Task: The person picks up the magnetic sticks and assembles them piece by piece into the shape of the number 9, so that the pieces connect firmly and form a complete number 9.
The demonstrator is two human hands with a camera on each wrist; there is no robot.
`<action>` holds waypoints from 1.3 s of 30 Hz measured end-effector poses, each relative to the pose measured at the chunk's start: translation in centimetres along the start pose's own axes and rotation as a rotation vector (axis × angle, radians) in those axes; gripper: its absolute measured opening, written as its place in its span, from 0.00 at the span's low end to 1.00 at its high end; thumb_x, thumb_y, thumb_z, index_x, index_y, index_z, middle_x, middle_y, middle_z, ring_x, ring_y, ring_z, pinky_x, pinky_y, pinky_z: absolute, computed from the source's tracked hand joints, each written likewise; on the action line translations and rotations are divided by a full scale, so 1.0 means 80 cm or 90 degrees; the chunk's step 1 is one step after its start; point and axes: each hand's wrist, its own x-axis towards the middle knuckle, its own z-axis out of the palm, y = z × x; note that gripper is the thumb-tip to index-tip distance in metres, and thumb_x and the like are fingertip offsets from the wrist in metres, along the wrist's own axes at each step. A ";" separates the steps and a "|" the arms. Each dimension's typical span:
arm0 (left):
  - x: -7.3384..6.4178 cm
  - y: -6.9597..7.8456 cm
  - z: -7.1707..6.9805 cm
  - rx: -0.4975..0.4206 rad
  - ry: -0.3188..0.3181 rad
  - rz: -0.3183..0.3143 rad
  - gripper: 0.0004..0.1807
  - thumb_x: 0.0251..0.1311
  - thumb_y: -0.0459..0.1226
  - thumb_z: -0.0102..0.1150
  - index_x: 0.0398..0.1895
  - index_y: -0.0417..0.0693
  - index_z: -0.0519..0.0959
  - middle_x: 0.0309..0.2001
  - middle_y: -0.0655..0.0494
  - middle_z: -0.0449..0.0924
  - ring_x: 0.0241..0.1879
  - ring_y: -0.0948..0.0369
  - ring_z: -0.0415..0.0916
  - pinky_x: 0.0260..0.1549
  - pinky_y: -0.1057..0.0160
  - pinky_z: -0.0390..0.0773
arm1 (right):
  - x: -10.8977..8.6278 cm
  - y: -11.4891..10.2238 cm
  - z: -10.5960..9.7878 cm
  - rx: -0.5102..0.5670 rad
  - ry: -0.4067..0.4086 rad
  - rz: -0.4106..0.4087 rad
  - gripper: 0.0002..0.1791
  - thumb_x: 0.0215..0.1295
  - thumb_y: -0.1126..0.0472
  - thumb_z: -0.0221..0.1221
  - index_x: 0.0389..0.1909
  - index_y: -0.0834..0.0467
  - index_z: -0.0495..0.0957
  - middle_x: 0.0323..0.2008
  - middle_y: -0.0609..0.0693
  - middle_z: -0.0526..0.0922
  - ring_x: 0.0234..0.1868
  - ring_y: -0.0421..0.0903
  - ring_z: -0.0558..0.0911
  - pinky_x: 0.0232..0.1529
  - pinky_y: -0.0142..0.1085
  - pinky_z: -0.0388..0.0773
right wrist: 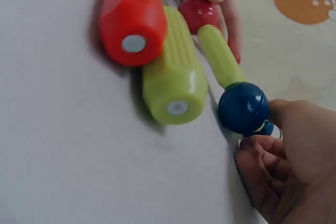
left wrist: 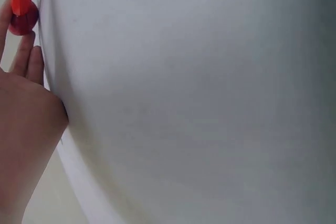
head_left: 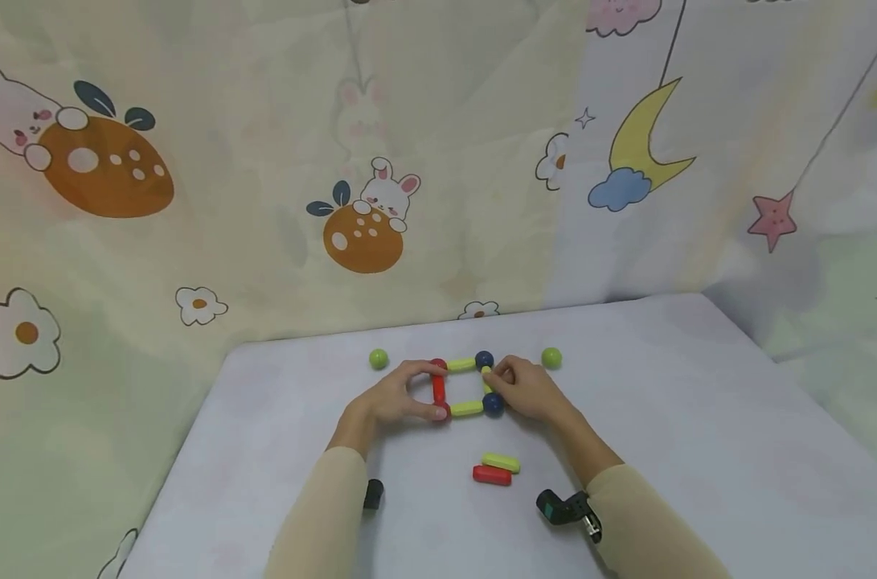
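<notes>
A square frame of magnetic sticks and balls lies on the white table. Its left side is a red stick [head_left: 439, 390] between two red balls; yellow sticks [head_left: 467, 408] form the other sides, with blue balls [head_left: 493, 404] at the right corners. My left hand [head_left: 395, 394] spans the left side, thumb at the near red ball [left wrist: 23, 22] and fingers at the far one. With thumb and fingertips my right hand [head_left: 528, 388] pinches the right yellow stick [head_left: 487, 384] between the blue balls. In the right wrist view, that stick is mostly hidden behind a blue ball [right wrist: 243, 107].
A loose yellow stick [head_left: 501, 462] and a loose red stick [head_left: 492, 475] lie side by side nearer me. Two green balls sit farther back, one left [head_left: 379, 359] and one right [head_left: 551, 358]. A patterned cloth [head_left: 264, 201] hangs behind the table [head_left: 698, 418].
</notes>
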 end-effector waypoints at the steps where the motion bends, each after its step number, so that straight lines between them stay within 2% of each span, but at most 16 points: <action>1: 0.000 0.000 -0.002 -0.003 0.000 -0.004 0.37 0.48 0.53 0.80 0.64 0.76 0.76 0.77 0.57 0.59 0.78 0.49 0.52 0.69 0.31 0.60 | -0.002 -0.001 0.001 0.002 -0.006 -0.005 0.24 0.74 0.43 0.57 0.52 0.61 0.78 0.32 0.49 0.81 0.33 0.44 0.77 0.36 0.37 0.74; 6: 0.002 -0.002 -0.006 0.001 -0.001 -0.011 0.36 0.49 0.53 0.79 0.64 0.76 0.76 0.78 0.57 0.59 0.78 0.50 0.52 0.70 0.32 0.59 | -0.013 -0.005 -0.006 0.013 -0.022 -0.016 0.25 0.75 0.44 0.56 0.58 0.60 0.72 0.41 0.51 0.82 0.38 0.45 0.79 0.42 0.41 0.78; 10: 0.004 0.002 -0.006 -0.011 0.011 -0.018 0.36 0.50 0.53 0.78 0.65 0.74 0.76 0.77 0.57 0.60 0.78 0.50 0.52 0.70 0.33 0.59 | -0.020 -0.003 -0.014 0.016 -0.032 -0.051 0.25 0.75 0.47 0.58 0.60 0.61 0.70 0.44 0.53 0.81 0.35 0.44 0.79 0.39 0.40 0.79; 15: 0.002 0.003 -0.006 -0.039 0.017 -0.037 0.36 0.49 0.52 0.80 0.64 0.75 0.77 0.78 0.57 0.59 0.78 0.50 0.51 0.70 0.33 0.59 | -0.033 0.000 -0.017 0.027 -0.071 -0.106 0.23 0.73 0.52 0.61 0.59 0.62 0.70 0.43 0.51 0.80 0.31 0.43 0.77 0.34 0.36 0.77; 19: -0.001 0.000 -0.004 -0.043 0.026 -0.029 0.35 0.49 0.52 0.80 0.64 0.74 0.77 0.77 0.56 0.60 0.78 0.49 0.52 0.69 0.34 0.62 | -0.047 0.002 -0.015 0.028 -0.084 -0.139 0.21 0.71 0.53 0.64 0.58 0.59 0.72 0.41 0.47 0.79 0.31 0.42 0.77 0.34 0.34 0.77; 27: 0.003 0.002 -0.002 -0.024 0.022 -0.014 0.37 0.50 0.54 0.78 0.66 0.74 0.76 0.77 0.57 0.60 0.78 0.51 0.52 0.69 0.34 0.63 | -0.072 -0.008 -0.021 0.028 -0.089 -0.165 0.21 0.69 0.53 0.66 0.56 0.57 0.74 0.42 0.44 0.79 0.36 0.41 0.79 0.39 0.32 0.80; 31: 0.002 0.000 -0.002 -0.020 0.020 -0.016 0.37 0.51 0.53 0.78 0.66 0.74 0.75 0.78 0.57 0.59 0.78 0.51 0.52 0.69 0.34 0.62 | -0.078 -0.010 -0.022 0.020 -0.119 -0.197 0.21 0.67 0.54 0.68 0.55 0.56 0.75 0.44 0.46 0.80 0.38 0.43 0.79 0.40 0.32 0.80; 39: 0.000 -0.003 -0.005 -0.022 0.016 -0.006 0.37 0.50 0.54 0.78 0.66 0.74 0.75 0.78 0.57 0.59 0.79 0.50 0.52 0.70 0.34 0.61 | -0.080 -0.010 -0.016 -0.010 -0.175 -0.211 0.23 0.65 0.49 0.69 0.56 0.53 0.75 0.44 0.45 0.79 0.39 0.41 0.78 0.40 0.32 0.79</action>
